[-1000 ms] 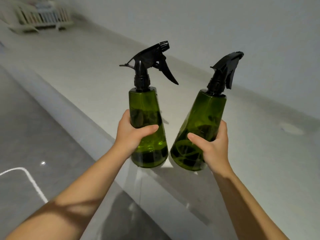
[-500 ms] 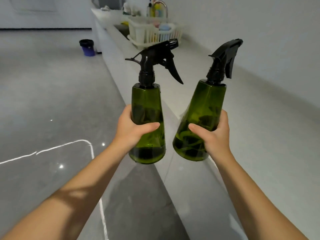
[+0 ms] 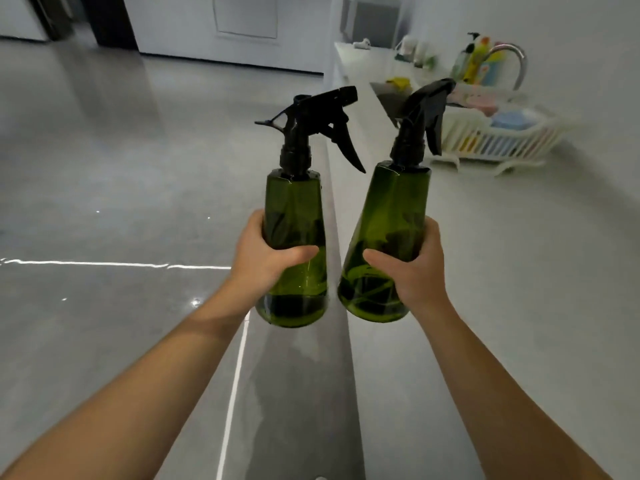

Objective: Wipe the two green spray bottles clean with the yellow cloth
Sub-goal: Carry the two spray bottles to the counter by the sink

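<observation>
Two green spray bottles with black trigger heads are held up in front of me. My left hand [image 3: 266, 259] grips the left spray bottle [image 3: 294, 209] round its lower body, upright. The right spray bottle [image 3: 391, 209] leans slightly to the right, gripped low on its body by my right hand [image 3: 415, 271]. Both bottles hang in the air above the front edge of a long white counter [image 3: 502, 271]. Something yellow [image 3: 398, 81], perhaps a cloth, lies far back by the sink; I cannot tell what it is.
A white dish rack [image 3: 498, 140] with coloured items stands on the counter at the back right. Behind it are a curved tap [image 3: 512, 60] and several bottles [image 3: 474, 60]. Grey glossy floor [image 3: 121, 202] lies to the left of the counter.
My view has swung left along the counter, so the dish rack and sink now sit at the right. Both hands keep the same grip on the bottles.
</observation>
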